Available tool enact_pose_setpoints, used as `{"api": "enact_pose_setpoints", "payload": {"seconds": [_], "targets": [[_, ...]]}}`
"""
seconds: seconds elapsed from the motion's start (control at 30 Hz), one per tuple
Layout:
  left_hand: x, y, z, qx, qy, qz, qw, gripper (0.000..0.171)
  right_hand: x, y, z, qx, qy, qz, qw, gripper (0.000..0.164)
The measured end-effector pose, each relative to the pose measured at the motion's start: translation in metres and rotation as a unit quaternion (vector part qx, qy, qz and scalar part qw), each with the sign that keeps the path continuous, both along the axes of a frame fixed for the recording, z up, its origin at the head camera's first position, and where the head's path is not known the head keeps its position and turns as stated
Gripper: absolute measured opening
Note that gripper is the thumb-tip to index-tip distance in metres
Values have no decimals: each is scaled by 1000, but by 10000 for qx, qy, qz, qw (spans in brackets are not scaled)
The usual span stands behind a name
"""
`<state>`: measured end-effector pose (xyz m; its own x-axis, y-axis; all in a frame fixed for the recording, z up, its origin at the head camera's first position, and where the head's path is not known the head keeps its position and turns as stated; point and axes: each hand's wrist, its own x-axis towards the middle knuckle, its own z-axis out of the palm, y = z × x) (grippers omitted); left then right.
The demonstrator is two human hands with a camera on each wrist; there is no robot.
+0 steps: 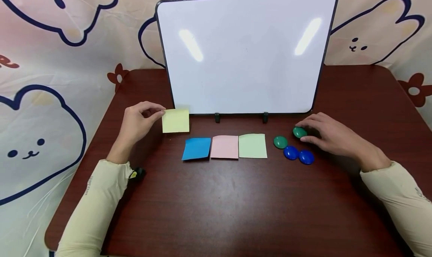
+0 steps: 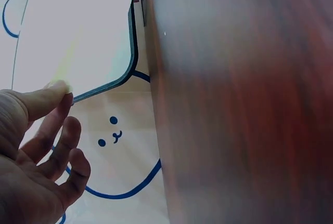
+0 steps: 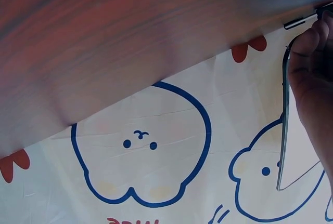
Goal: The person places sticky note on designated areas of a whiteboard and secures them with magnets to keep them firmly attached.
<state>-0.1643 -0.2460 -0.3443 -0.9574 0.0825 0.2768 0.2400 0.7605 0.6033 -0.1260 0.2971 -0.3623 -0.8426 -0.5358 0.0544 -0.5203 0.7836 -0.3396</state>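
Note:
Between thumb and index finger, my left hand (image 1: pixel 138 120) pinches a pale yellow sticky note (image 1: pixel 176 121) by its upper left corner, overlapping the whiteboard's lower left corner in the head view. The left wrist view shows the left hand (image 2: pixel 47 141) with its other fingers loosely bent. My right hand (image 1: pixel 329 135) holds a glossy green round magnet (image 1: pixel 299 132) between thumb and fingertips, right of the other magnets. Near it are a second green magnet (image 1: pixel 280 142) and two blue ones, a left blue magnet (image 1: pixel 291 152) and a right blue magnet (image 1: pixel 306 157).
A whiteboard (image 1: pixel 243 54) stands at the back of the dark wooden table (image 1: pixel 216 212) on small black feet. Before it, a blue sticky note (image 1: pixel 197 148), a pink note (image 1: pixel 224 147) and a light green note (image 1: pixel 252 146) lie in a row. A cartoon-printed curtain (image 1: pixel 37 129) hangs behind.

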Motion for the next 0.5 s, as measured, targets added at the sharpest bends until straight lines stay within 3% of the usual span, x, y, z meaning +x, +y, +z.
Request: {"api": "enact_pose_setpoints", "payload": {"seconds": [0.5], "targets": [[-10, 13, 3, 434, 381, -158, 9982, 16, 2, 1, 0, 12, 44, -60, 10000, 39]]}}
